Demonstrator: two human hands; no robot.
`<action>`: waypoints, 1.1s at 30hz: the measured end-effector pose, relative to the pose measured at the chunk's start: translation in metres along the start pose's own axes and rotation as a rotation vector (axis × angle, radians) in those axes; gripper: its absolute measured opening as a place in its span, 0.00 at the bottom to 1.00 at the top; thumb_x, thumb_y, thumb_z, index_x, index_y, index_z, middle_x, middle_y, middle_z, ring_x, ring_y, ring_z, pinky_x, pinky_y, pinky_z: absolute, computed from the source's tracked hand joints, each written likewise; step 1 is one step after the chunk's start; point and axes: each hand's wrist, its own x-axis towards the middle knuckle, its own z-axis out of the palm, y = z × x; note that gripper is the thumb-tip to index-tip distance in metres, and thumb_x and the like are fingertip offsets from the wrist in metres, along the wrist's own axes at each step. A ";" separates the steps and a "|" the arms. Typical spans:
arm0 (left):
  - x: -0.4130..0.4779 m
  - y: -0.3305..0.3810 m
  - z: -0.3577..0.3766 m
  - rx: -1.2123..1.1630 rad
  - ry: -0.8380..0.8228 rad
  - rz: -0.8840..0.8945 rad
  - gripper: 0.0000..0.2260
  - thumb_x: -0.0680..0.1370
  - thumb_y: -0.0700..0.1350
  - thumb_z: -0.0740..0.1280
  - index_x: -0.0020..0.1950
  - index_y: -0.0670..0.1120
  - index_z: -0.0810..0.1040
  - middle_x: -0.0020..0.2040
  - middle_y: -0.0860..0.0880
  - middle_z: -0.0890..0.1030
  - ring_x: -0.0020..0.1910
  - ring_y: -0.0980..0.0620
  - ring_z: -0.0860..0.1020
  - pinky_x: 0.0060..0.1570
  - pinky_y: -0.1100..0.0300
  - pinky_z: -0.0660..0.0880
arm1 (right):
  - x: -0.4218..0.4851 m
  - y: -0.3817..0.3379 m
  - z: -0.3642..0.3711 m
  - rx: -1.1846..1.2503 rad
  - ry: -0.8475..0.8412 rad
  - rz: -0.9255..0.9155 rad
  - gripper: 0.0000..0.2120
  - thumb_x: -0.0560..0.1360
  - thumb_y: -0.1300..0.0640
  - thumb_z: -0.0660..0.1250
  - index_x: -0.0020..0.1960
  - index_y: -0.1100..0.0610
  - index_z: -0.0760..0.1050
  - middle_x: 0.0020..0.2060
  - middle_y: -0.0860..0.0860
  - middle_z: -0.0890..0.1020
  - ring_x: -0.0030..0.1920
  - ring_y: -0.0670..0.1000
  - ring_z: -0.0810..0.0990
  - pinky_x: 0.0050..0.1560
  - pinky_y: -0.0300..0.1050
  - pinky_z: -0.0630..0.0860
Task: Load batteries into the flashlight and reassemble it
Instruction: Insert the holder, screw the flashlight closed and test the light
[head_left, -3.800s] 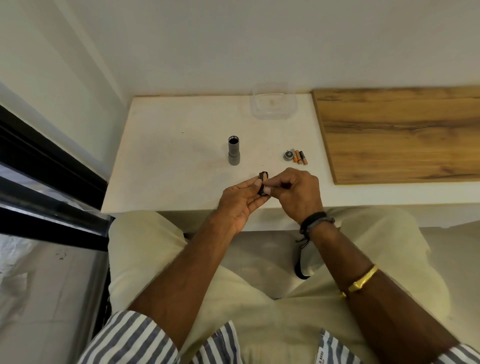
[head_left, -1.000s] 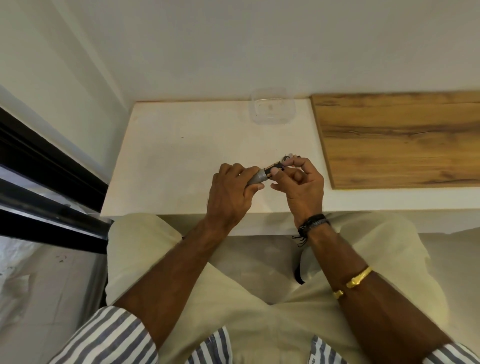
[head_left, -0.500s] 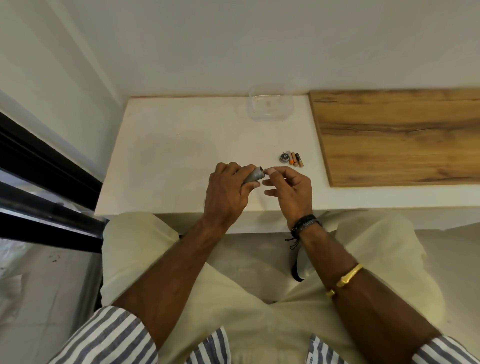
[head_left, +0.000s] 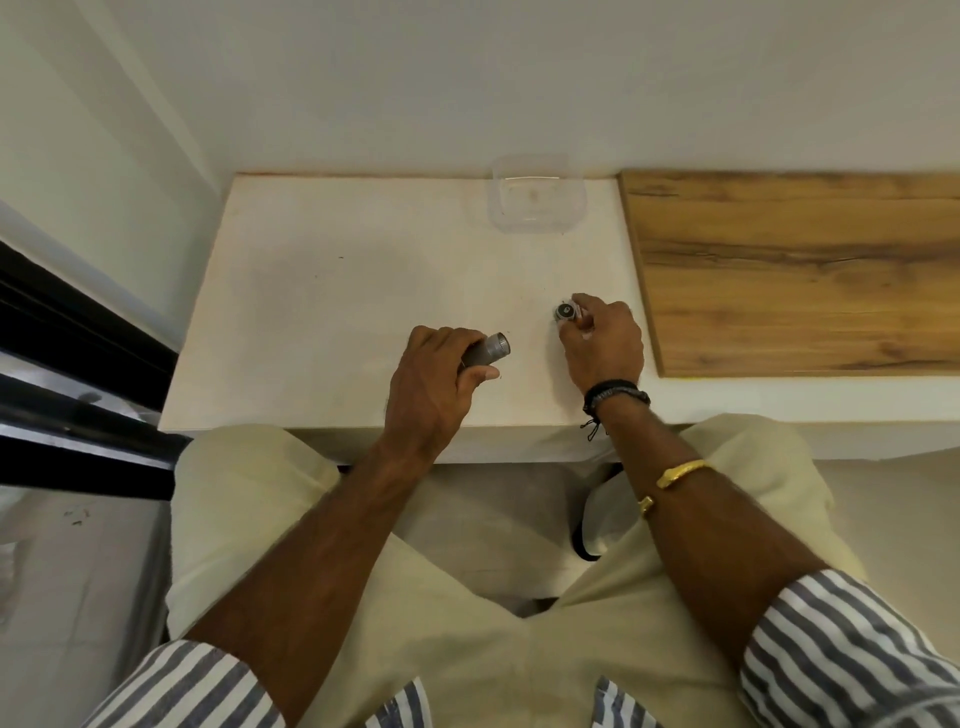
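Observation:
My left hand grips the grey flashlight body just above the white tabletop, with its open end pointing right. My right hand has reached to the right, where the round grey tail cap sits. Its thumb and forefinger pinch the cap at the table surface. The loose batteries that lay beside the cap are covered by my fingers.
A clear plastic container stands at the back of the table against the wall. A wooden board covers the right part of the surface, close to my right hand. My lap lies below the front edge.
The battery holder went into the flashlight body in my left hand. My right hand then left the flashlight's open end and moved right to the tail cap.

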 end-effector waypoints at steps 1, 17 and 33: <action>0.000 0.000 0.000 0.001 -0.004 0.003 0.12 0.78 0.51 0.71 0.58 0.48 0.79 0.50 0.53 0.82 0.53 0.50 0.71 0.46 0.53 0.74 | 0.002 0.000 0.002 -0.026 -0.009 -0.001 0.16 0.78 0.52 0.69 0.65 0.49 0.79 0.56 0.56 0.79 0.51 0.57 0.81 0.46 0.44 0.73; 0.000 -0.002 -0.001 0.045 0.004 0.015 0.14 0.79 0.51 0.69 0.61 0.46 0.79 0.52 0.48 0.82 0.52 0.48 0.74 0.49 0.55 0.74 | -0.006 -0.015 -0.005 0.139 0.007 0.021 0.13 0.71 0.49 0.75 0.53 0.53 0.81 0.51 0.50 0.81 0.45 0.49 0.80 0.45 0.45 0.78; -0.005 0.004 -0.003 0.083 -0.008 0.109 0.14 0.79 0.46 0.70 0.62 0.42 0.78 0.53 0.42 0.81 0.50 0.43 0.75 0.49 0.46 0.78 | -0.065 -0.036 -0.038 0.551 -0.282 -0.190 0.13 0.72 0.63 0.77 0.55 0.55 0.82 0.46 0.47 0.87 0.47 0.45 0.86 0.53 0.41 0.83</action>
